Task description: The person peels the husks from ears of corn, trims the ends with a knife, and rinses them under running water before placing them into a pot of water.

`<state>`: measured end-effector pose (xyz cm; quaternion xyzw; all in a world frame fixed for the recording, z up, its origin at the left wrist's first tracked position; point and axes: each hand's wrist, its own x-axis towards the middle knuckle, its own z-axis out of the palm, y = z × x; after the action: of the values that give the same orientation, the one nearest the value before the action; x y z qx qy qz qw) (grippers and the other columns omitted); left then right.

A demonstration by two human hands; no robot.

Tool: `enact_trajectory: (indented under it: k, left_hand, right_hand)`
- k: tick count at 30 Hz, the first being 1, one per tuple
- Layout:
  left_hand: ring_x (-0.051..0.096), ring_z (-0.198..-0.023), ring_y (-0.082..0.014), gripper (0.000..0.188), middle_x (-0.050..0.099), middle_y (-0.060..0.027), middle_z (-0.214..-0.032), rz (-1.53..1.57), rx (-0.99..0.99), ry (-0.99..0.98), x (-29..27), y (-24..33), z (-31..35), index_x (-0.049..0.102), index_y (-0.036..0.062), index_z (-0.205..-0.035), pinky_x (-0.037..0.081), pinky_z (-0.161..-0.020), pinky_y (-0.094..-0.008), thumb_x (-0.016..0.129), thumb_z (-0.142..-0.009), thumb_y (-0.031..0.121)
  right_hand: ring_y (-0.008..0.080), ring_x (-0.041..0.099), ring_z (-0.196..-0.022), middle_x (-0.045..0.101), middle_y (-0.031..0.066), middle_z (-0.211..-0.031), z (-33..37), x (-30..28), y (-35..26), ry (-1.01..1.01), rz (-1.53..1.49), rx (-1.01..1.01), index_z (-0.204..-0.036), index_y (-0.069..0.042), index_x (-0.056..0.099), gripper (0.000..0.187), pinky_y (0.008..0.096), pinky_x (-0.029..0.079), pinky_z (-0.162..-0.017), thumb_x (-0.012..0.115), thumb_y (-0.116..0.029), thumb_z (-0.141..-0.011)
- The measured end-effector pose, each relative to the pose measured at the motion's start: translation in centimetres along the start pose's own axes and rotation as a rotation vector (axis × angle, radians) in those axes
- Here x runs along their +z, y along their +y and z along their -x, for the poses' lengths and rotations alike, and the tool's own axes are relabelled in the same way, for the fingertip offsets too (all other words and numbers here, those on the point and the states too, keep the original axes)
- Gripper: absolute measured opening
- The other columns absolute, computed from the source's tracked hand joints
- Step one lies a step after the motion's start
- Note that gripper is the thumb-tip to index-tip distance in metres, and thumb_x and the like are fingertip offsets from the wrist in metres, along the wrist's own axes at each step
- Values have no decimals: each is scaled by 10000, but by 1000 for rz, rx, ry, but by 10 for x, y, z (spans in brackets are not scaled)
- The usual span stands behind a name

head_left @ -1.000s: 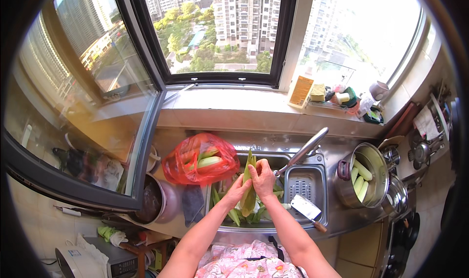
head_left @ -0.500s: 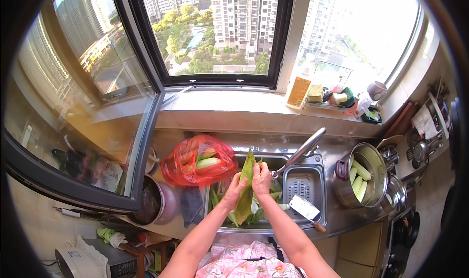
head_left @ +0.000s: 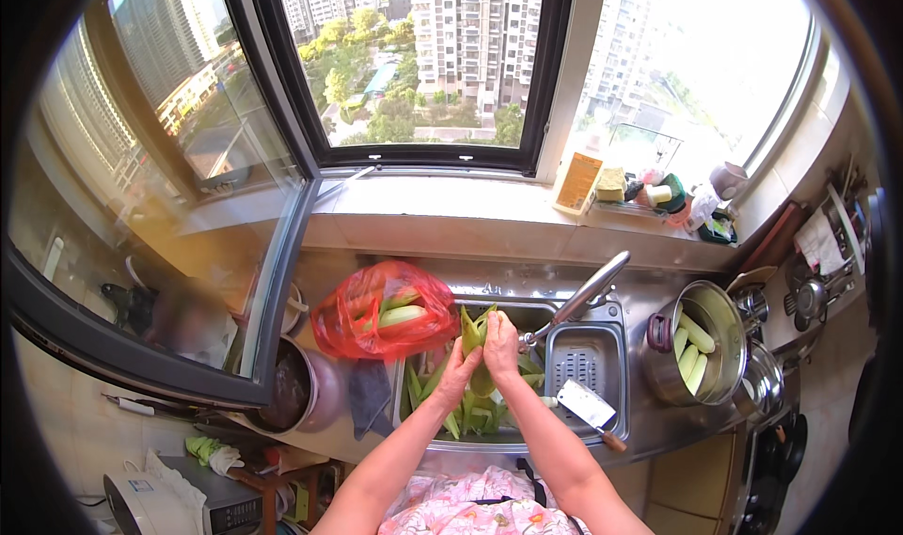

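Over the left sink basin, both hands are closed on an ear of corn in green husk (head_left: 477, 330). My left hand (head_left: 458, 367) grips its left side, and my right hand (head_left: 501, 345) wraps its right side near the upper end. Husk tips stick up above the fingers; the lower part of the ear is partly hidden. Below, loose green husks (head_left: 478, 415) fill the basin. Just left of the hands sits a red plastic bag (head_left: 350, 333) with ears of corn inside. At the right, a steel pot (head_left: 651, 377) holds several pale husked ears (head_left: 696, 335).
A cleaver (head_left: 585, 402) with a wooden handle lies across the small right basin's (head_left: 625, 347) front edge. The faucet (head_left: 593, 288) reaches over the sink's back. A dark cloth (head_left: 370, 396) hangs left of the sink. An open window sash (head_left: 292, 271) juts in at left.
The long husk leaf that stood upright between my hands has come down, and shorter husk tips now show there. My hands stay in nearly the same place.
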<state>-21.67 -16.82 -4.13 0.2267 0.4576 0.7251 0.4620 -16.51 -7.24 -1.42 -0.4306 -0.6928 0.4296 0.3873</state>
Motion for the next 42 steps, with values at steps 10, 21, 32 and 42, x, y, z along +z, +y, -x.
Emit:
enact_trajectory:
  k: [10,21,32,42]
  left_hand:
    - [533,-1043,-141,565,565,0,-1102,177,-109,293,-5,6,-24,476,112,-1276,427,-926,-314,564,-922,543]
    - [615,-741,-235,557,599,-81,-837,443,-47,362,-42,37,-70,503,110,-1074,550,-687,-410,603,-847,609]
    - [609,-598,-228,587,587,-77,-685,365,-6,490,-46,43,-80,523,101,-925,545,-583,-383,592,-809,673]
    - [588,-537,-233,652,562,-83,-638,306,-56,593,-37,25,-101,510,91,-872,524,-509,-380,594,-769,729]
  right_hand:
    - [171,473,-587,485,41,-658,-5,-3,-22,-23,-315,-88,-769,-38,489,409,346,409,-567,431,-344,-1034]
    - [47,316,-485,383,-48,-573,24,-33,-11,-366,-521,122,-665,-112,397,433,228,257,-450,473,-343,-1024]
    - [343,446,-493,478,183,-577,54,-66,-16,-424,26,-165,-755,-32,529,308,399,378,-477,566,-253,-967]
    - [384,575,-575,548,180,-605,70,-100,-23,-387,219,-201,-748,-68,545,275,452,440,-505,568,-254,-948]
